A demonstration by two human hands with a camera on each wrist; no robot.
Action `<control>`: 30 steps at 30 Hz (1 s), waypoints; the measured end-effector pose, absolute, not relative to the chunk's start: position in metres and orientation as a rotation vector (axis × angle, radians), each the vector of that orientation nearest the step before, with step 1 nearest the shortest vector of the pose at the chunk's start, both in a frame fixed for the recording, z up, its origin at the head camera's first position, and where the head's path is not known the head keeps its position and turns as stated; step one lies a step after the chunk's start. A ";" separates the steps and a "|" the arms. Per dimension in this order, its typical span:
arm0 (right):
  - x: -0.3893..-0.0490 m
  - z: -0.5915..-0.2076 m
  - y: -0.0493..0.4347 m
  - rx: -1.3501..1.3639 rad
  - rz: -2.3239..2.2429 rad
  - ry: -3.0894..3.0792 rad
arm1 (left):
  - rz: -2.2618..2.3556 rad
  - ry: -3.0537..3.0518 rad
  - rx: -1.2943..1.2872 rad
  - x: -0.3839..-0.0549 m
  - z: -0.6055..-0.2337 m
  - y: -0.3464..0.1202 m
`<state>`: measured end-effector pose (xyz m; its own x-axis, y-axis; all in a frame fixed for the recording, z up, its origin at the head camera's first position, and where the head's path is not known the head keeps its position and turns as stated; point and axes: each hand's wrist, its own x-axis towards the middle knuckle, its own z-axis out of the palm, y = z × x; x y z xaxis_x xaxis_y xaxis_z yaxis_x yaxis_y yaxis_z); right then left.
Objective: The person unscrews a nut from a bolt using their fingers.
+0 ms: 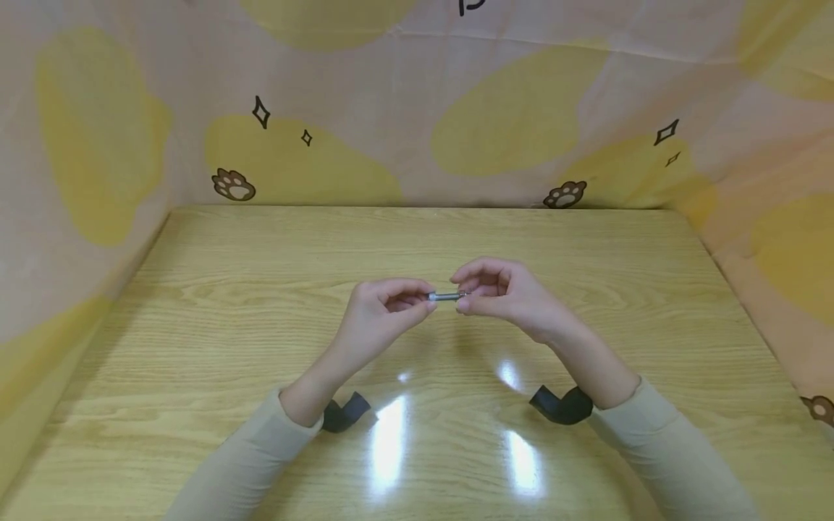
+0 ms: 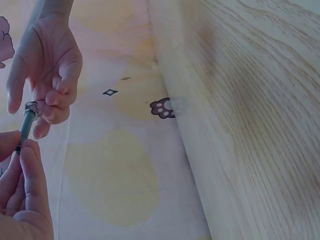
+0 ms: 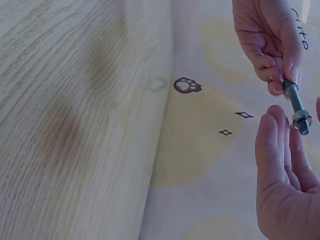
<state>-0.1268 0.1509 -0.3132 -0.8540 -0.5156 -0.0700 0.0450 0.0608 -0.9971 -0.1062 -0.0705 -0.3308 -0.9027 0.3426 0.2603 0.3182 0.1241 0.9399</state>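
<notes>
A metal bolt [image 1: 447, 297] is held level above the table, threaded shank toward the right. My left hand [image 1: 381, 307] pinches its head end between thumb and fingers; the head itself is mostly hidden by the fingertips. Near the far end of the shank sits a nut [image 3: 299, 116], with what looks like a toothed washer against it and the bolt tip sticking out beyond. My right hand [image 1: 504, 297] surrounds that end, thumb and fingers spread apart. In the right wrist view the right fingers [image 3: 272, 145] are fairly straight beside the nut, and a gap shows on the thumb side.
Beneath both hands lies a wood-grain table [image 1: 260, 253]. Patterned cloth [image 1: 417, 108] with yellow patches and paw prints hangs behind it and along both sides. Black straps [image 1: 563, 405] sit at the wrists, near the light sleeves.
</notes>
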 end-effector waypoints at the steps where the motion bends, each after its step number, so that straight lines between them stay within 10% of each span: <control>1: -0.127 -0.313 0.150 -0.456 -1.828 1.947 | 1.950 2.339 0.685 -0.106 -0.331 -0.071; 30: -0.126 -0.308 0.150 -0.472 -1.805 2.001 | 1.957 2.355 0.709 -0.104 -0.325 -0.072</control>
<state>-0.1264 0.1499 -0.3082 -0.8618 -0.5024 -0.0703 0.0183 0.1078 -0.9940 -0.1042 -0.0723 -0.3248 -0.8983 0.3368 0.2821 0.3390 0.1230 0.9327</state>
